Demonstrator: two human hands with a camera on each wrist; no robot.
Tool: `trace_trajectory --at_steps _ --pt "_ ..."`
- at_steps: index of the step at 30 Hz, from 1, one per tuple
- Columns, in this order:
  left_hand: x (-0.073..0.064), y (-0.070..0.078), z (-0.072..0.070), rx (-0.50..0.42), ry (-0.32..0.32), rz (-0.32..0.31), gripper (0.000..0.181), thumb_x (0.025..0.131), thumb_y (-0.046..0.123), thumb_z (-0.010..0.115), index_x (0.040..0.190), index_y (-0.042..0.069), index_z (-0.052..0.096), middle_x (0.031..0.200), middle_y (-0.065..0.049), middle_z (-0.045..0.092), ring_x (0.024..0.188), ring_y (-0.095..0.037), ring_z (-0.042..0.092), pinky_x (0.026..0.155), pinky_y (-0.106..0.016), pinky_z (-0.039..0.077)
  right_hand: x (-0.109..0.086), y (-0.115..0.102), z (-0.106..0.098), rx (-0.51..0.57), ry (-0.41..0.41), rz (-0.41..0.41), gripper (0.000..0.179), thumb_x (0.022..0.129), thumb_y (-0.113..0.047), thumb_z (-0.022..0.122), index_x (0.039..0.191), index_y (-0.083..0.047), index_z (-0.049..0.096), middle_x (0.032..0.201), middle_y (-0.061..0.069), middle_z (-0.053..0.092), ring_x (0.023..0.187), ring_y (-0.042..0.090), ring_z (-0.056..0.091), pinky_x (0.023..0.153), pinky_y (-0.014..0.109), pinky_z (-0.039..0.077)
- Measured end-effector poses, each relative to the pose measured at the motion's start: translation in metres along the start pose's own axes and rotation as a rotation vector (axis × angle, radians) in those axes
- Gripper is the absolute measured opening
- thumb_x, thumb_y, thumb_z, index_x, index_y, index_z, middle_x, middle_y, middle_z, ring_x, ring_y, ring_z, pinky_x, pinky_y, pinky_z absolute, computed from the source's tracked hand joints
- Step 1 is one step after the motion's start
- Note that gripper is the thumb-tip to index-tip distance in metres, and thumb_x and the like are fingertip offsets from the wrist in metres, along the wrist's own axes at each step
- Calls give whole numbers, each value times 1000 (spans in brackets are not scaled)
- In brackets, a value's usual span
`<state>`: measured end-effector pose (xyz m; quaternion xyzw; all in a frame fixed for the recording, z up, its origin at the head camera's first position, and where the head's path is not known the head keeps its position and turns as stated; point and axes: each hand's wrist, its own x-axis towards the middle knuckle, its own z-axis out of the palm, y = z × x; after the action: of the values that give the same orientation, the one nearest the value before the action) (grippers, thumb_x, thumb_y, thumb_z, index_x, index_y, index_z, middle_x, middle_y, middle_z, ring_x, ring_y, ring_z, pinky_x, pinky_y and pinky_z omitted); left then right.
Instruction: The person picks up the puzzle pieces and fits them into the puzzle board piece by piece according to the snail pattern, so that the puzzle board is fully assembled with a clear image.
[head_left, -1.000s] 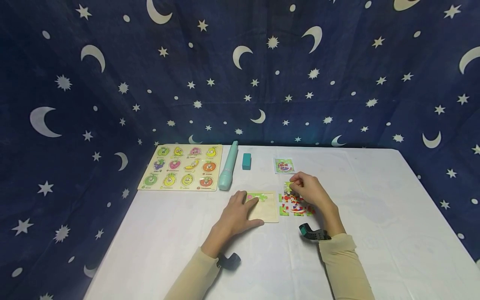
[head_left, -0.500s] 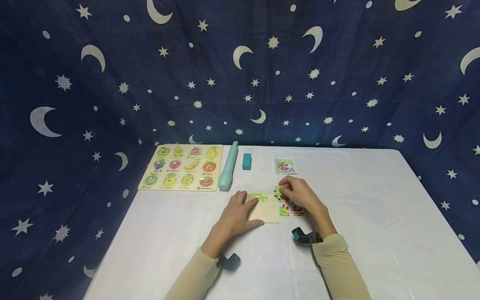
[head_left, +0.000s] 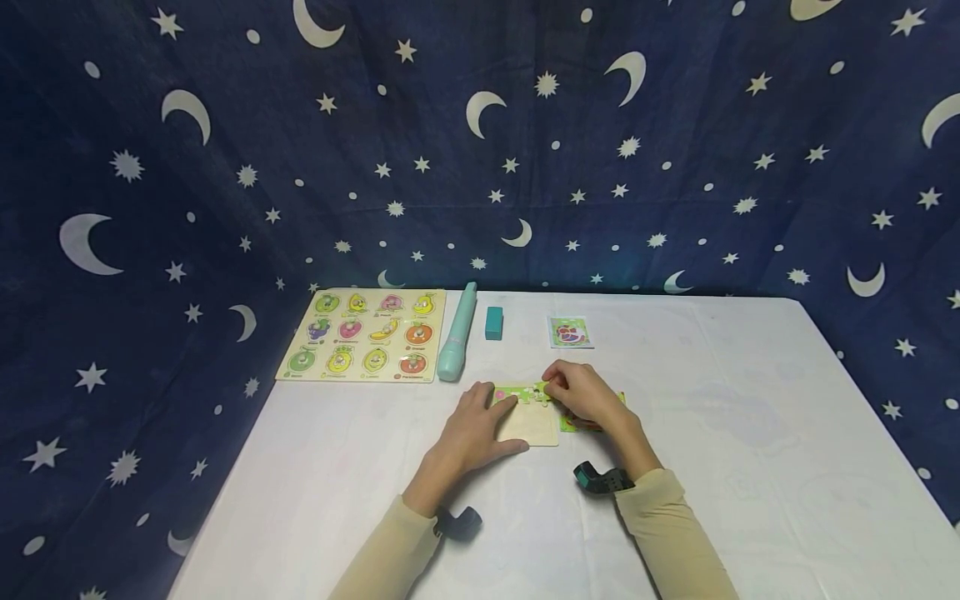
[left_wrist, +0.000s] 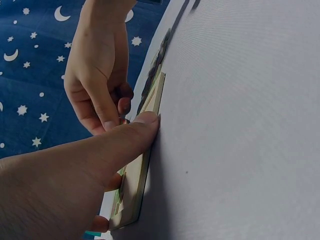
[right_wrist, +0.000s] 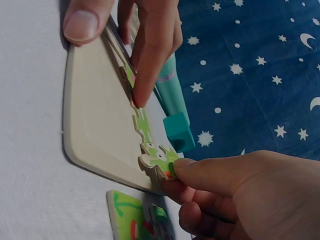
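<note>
Plainly, from the head view, the left hand (head_left: 471,429) lies spread across a wooden tray (head_left: 534,425), fingers extended and not closed round anything, while the right hand (head_left: 588,395) pinches a green puzzle piece (head_left: 539,391) at the tray's far right corner. Loose pieces (head_left: 572,424) lie just right of the tray, partly under the right hand. Farther back on the white table (head_left: 750,433) are a picture card (head_left: 570,332), a teal block (head_left: 493,323), a pale teal wand (head_left: 457,335) and a fruit board (head_left: 362,335). In the left wrist view, the left thumb (left_wrist: 135,131) presses on the tray's near edge, and the right hand is bent down beyond it; what it pinches is mostly hidden. In the right wrist view, right thumb and fingertips grip the piece beside a green strip (right_wrist: 142,124) touched by a left finger; whether the piece is seated, I cannot tell.
</note>
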<state>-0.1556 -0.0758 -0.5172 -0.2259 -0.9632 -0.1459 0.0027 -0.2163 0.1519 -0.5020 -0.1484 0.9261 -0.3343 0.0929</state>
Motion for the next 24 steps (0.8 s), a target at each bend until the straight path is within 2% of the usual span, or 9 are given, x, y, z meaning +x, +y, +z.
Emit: trace_trajectory --at_steps 5,15,20,24 --pt "0 0 0 4 -2 0 75 82 66 70 142 22 58 139 -14 48 122 -30 49 97 -43 52 0 -2 3 0 -14 7 18 96 -15 62 110 -5 67 79 0 63 61 10 54 56 23 45" --pt "-1 -1 1 7 11 12 75 82 66 70 141 22 58 138 -15 49 121 -31 50 99 -44 52 1 -4 7 -44 3 -1 13 94 -17 68 104 -8 69 87 0 63 76 12 56 73 29 49" --pt "0 -1 1 7 0 5 75 82 66 70 142 22 58 138 -14 48 120 -30 50 97 -43 52 0 -4 7 -57 -3 -53 19 91 -19 73 108 -9 73 99 2 63 88 15 57 83 35 52" --pt "1 -1 1 7 -8 0 75 82 66 69 142 22 57 140 -14 48 121 -30 49 99 -43 51 0 -3 9 -67 -12 -86 20 90 -17 73 109 -9 74 102 2 64 91 16 59 88 39 54"
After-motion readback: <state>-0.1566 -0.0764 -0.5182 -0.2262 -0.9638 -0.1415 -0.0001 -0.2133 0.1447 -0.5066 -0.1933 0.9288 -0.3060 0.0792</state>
